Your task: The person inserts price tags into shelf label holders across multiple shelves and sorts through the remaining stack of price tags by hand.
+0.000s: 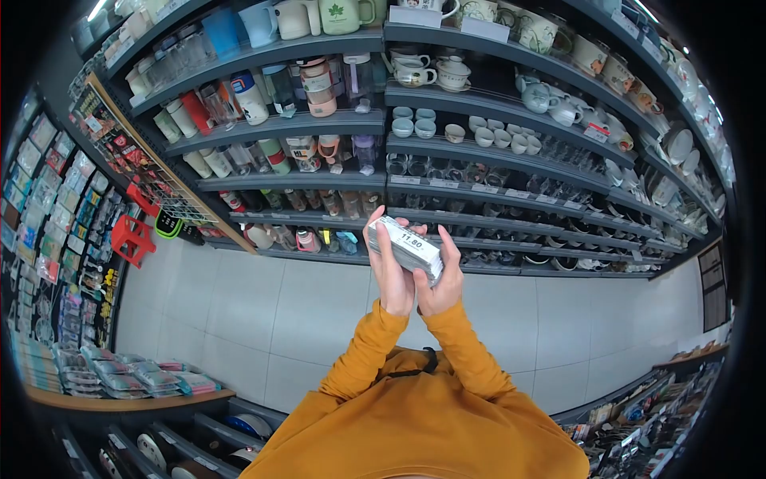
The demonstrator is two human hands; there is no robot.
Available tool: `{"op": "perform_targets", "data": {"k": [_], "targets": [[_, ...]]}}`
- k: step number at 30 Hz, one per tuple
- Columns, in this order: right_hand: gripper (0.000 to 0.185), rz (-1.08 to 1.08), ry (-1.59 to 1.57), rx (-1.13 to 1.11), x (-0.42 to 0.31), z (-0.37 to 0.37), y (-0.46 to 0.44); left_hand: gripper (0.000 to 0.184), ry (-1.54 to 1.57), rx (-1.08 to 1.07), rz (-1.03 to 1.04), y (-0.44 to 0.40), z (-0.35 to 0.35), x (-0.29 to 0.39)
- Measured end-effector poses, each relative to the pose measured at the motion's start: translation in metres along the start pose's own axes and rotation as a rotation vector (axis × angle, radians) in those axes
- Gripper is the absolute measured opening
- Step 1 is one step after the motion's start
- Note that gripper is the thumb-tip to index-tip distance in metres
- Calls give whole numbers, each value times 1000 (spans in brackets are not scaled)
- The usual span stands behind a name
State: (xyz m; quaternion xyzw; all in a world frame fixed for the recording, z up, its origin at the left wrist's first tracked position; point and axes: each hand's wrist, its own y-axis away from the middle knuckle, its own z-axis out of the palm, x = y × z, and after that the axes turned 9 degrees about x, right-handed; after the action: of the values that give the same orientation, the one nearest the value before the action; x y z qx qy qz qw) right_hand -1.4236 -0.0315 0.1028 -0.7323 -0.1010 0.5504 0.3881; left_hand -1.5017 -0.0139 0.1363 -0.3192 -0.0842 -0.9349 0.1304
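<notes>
A stack of price labels (411,246) is held between my two hands in front of the shelves. The top label is white and reads 11.80; the sides look grey. My left hand (391,267) wraps the stack's left end, its thumb lying along the edge of the top label. On the other end, my right hand (443,279) closes around the right side, fingers up along the far edge and thumb at the near edge. The undersides of the stack and some fingertips are hidden.
Ahead stand grey shelves (311,121) with bottles, teapots, cups (403,126) and glasses. A red stool (132,239) stands on the tiled floor (319,307) at left, near hanging packaged goods. Wrapped packs (128,375) lie on a wooden-edged counter at lower left.
</notes>
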Motion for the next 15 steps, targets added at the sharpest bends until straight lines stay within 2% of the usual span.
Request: {"op": "perform_targets", "data": {"k": [5,9,10,15], "targets": [[56,-88,39,-38,0,0,-10,44,-32,-2,-36,8,3,5],[45,-187,98,-77,-3,-8,-9,43,-4,44,40,0,-6,2],[37,-194,84,-30,-10,-9,-11,43,60,57,26,-1,-4,5],[28,-161,9,-64,-23,-33,-7,47,162,127,84,-25,-21,21]]}}
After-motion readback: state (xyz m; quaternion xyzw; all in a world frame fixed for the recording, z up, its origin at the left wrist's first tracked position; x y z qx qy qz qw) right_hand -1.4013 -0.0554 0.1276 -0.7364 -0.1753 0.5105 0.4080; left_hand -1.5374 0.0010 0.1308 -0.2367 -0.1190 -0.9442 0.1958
